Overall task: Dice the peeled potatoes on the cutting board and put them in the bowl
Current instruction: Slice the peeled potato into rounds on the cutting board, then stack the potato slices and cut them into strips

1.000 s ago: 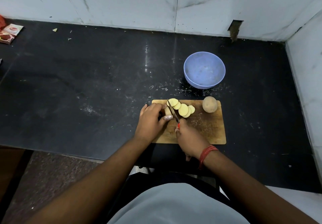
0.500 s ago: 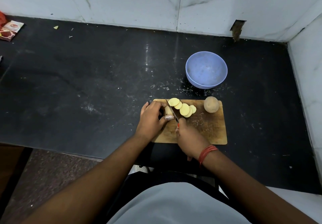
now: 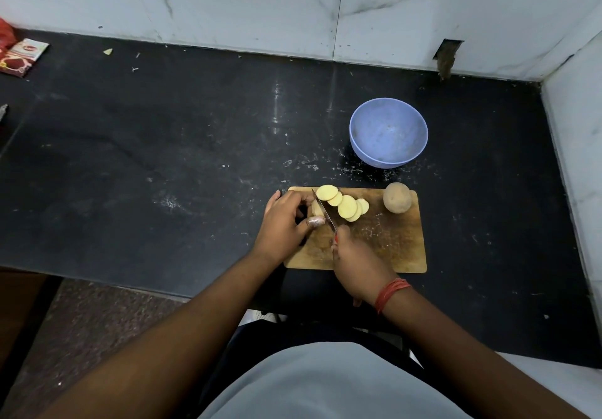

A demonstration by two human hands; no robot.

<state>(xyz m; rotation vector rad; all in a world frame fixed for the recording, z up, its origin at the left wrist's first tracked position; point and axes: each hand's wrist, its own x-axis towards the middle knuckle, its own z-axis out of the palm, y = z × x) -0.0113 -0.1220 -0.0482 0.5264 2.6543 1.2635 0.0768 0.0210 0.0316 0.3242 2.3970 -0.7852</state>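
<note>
A wooden cutting board [image 3: 387, 249] lies on the black counter. My left hand [image 3: 283, 223] grips the remaining end of a peeled potato [image 3: 315, 210] at the board's left edge. My right hand [image 3: 353, 260] holds a knife [image 3: 324, 212] by its red handle, the blade set against that potato piece. Several round yellow potato slices [image 3: 345, 205] lie fanned out just right of the blade. A whole potato [image 3: 396, 198] sits at the board's far right corner. The blue bowl [image 3: 388, 132] stands empty behind the board.
A black counter [image 3: 163, 158] stretches left, with white marble walls behind and at the right. A red and white packet [image 3: 22, 57] lies at the far left. The counter's front edge runs just below the board.
The potato piece under my left hand is shorter and the knife sits a little further left. The row of slices looks the same.
</note>
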